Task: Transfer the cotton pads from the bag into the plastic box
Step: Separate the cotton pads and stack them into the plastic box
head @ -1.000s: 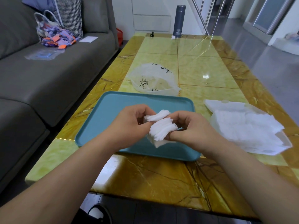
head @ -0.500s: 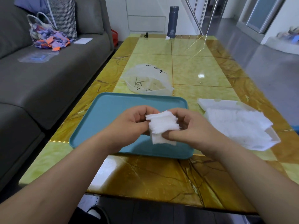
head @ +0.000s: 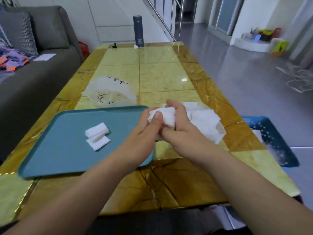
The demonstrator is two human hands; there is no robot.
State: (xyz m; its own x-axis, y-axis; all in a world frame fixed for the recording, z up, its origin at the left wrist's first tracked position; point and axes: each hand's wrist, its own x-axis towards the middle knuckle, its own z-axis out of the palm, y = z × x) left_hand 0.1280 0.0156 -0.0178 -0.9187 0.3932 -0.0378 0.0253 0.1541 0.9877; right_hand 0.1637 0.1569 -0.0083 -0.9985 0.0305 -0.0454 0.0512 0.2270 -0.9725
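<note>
Over table, two hands [head: 160,124] gripping one pad stack [head: 166,116]

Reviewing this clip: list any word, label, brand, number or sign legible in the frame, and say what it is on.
No text can be read as words.
Black handwritten-looking marks on the translucent plastic bag behind the teal tray: strokes visible, not legible.
Small pale emblem low on the dark cylindrical flask at the table's far end: too small to read.
Dark figure on the yellow item on the floor, far right: blurred.
White cotton pads on the tray: no print.
</note>
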